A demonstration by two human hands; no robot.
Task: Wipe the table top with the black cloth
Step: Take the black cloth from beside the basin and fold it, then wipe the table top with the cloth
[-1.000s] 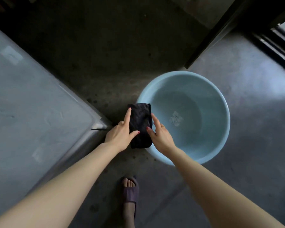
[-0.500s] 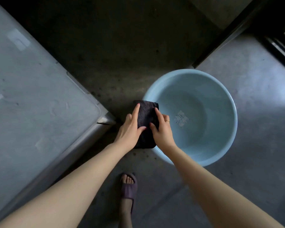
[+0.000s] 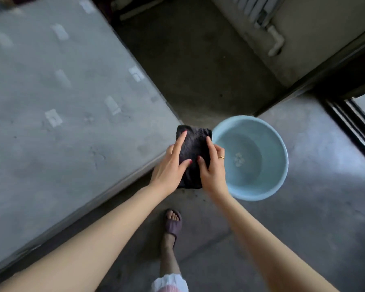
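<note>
A folded black cloth (image 3: 193,148) hangs in the air between my hands, just off the near right corner of the grey table top (image 3: 57,106). My left hand (image 3: 170,165) holds its left side, index finger stretched along the top and thumb pressed on the front. My right hand (image 3: 212,167), with a gold ring, grips the right edge, thumb on top. The cloth's lower end is hidden behind both hands.
A pale blue plastic basin (image 3: 251,159) stands on the concrete floor right of the cloth. My foot in a purple sandal (image 3: 173,223) is below the hands. A dark door frame (image 3: 350,114) and a white pipe (image 3: 276,42) lie at the far right.
Both hands carried the cloth up and left, away from the basin's rim toward the table corner. The view has tilted to show more of the table top.
</note>
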